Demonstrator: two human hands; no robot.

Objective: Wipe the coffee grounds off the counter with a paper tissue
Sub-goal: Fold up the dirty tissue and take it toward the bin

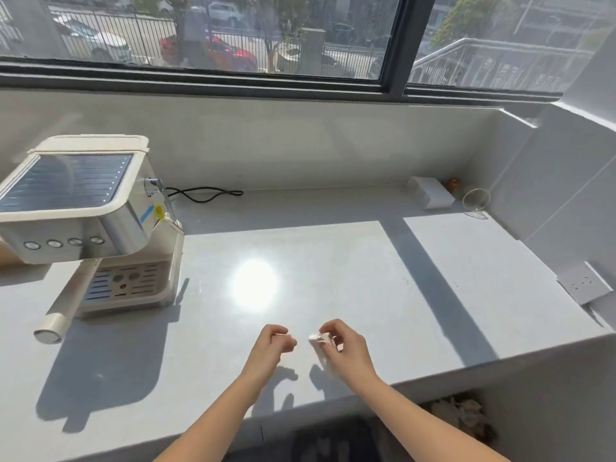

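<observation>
Paper tissue point(320, 349) is pinched in the right hand point(345, 346) above the counter point(300, 248) near edge, left hand point(271, 345) curled on nothing; grounds barely discernible, wiping judged nearly done, stray specks to be sought next

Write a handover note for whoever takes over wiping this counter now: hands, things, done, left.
Left hand: fingers curled, nothing visible in it, over the counter near its front edge.
Right hand: pinches the folded paper tissue beside it.
Done: tissue in hand; no coffee grounds visible on the counter, though glare hides a patch.
Left: check under the glare, wipe any grounds found.
</observation>
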